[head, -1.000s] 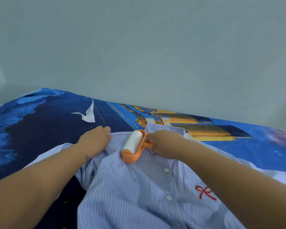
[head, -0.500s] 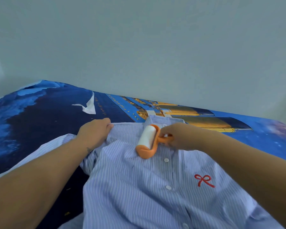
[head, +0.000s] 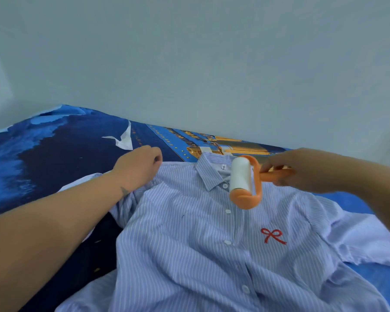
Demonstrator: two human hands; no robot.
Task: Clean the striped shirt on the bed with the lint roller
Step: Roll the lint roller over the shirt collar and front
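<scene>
A light blue striped shirt (head: 189, 239) with white buttons and a red bow mark lies face up on the bed, collar toward the wall. My right hand (head: 302, 170) grips the orange handle of the lint roller (head: 241, 179). Its white roll sits at the collar's right side, by the top button. My left hand (head: 137, 167) presses flat on the shirt's left shoulder, fingers curled over the fabric edge.
The bed (head: 54, 158) wears a dark blue cover printed with a ship and a white bird. A pale wall (head: 212, 64) rises right behind the bed. The shirt's right sleeve (head: 369, 239) spreads out toward the right edge.
My right hand has carried the lint roller to the right across the chest, from the left shoulder area to the collar's right side. The view has shifted too. My left hand stays on the shoulder.
</scene>
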